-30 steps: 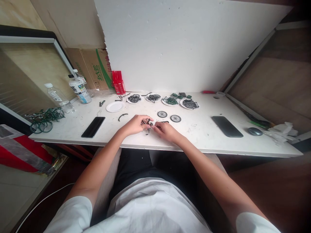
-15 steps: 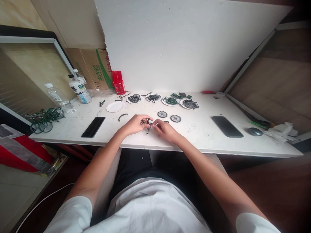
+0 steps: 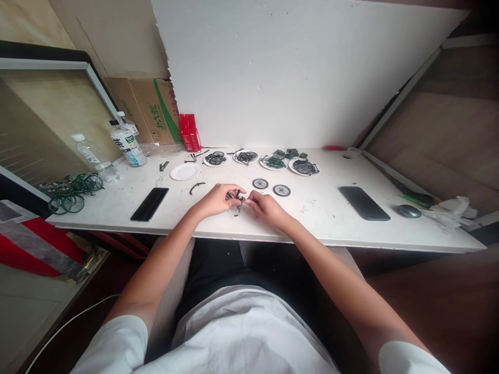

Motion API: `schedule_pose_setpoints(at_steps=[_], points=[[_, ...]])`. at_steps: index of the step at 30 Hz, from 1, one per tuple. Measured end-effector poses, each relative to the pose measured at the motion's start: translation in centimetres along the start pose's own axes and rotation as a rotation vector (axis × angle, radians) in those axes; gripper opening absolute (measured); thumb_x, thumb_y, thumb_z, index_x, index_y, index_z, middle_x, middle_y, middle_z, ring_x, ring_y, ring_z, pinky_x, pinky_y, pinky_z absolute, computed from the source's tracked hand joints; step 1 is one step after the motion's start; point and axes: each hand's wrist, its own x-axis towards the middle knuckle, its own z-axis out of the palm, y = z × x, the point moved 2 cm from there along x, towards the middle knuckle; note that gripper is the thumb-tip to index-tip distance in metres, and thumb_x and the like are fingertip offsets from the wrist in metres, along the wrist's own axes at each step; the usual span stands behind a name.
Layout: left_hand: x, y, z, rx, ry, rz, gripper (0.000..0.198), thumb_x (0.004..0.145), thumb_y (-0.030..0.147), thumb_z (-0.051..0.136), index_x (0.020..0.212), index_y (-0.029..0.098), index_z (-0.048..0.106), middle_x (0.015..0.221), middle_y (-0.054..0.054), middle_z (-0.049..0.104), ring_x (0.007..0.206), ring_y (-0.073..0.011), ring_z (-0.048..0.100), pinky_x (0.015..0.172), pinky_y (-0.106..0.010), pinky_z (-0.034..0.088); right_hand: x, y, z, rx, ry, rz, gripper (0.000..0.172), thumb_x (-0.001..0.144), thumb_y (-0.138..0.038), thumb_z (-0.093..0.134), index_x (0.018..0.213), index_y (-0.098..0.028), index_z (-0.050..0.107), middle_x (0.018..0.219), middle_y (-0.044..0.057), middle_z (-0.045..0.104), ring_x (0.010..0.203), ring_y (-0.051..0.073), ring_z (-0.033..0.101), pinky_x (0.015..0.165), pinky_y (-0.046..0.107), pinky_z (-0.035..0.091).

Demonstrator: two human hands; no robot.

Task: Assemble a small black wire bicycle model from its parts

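Above the front of the table, my left hand (image 3: 219,200) pinches a small dark model-bicycle part (image 3: 239,197) between thumb and fingers. A thin piece of it hangs below the fingertips. My right hand (image 3: 268,210) is closed with thumb and forefinger pressed together at the part's right side. Whether a separate tiny piece sits in that pinch is hidden. Just beyond the hands, two spoked toy wheels (image 3: 281,190) lie flat on the table. To the left of them is a curved black strip (image 3: 197,188), like a mudguard.
Plates of dark bicycle parts (image 3: 216,158) and green parts (image 3: 274,162) line the back, beside a bare white plate (image 3: 185,171). Phones (image 3: 150,204) flank the hands. Green model bicycles (image 3: 74,191) and bottles (image 3: 128,144) stand left; a mouse (image 3: 409,211) lies right.
My right fingertips have shifted slightly at the part. A dark piece that showed behind my right hand is no longer visible. My left hand has stayed in place.
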Motion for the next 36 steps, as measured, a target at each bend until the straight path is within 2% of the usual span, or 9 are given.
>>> schedule_pose_setpoints(at_steps=[10,36], points=[[-0.03,0.05,0.02,-0.012,0.012,-0.011,0.042,0.087,0.030,0.072,0.128,0.021,0.076,0.096,-0.006,0.075,0.082,-0.0185,0.069,0.077,-0.030,0.056,-0.13,0.31,-0.08,0.029,-0.032,0.008,0.031,0.110,-0.050,0.044,0.100,-0.024,0.057,0.059,-0.004,0.062,0.058,0.017,0.058,0.069,0.027,0.042],[-0.01,0.00,0.10,0.002,0.005,-0.012,0.039,0.088,0.028,0.071,0.125,0.022,0.077,0.097,-0.006,0.076,0.082,-0.0188,0.071,0.079,-0.030,0.057,-0.14,0.09,-0.27,0.011,-0.063,0.031,0.032,0.110,-0.051,0.043,0.099,-0.024,0.056,0.057,-0.004,0.062,0.060,0.018,0.059,0.071,0.027,0.042]])
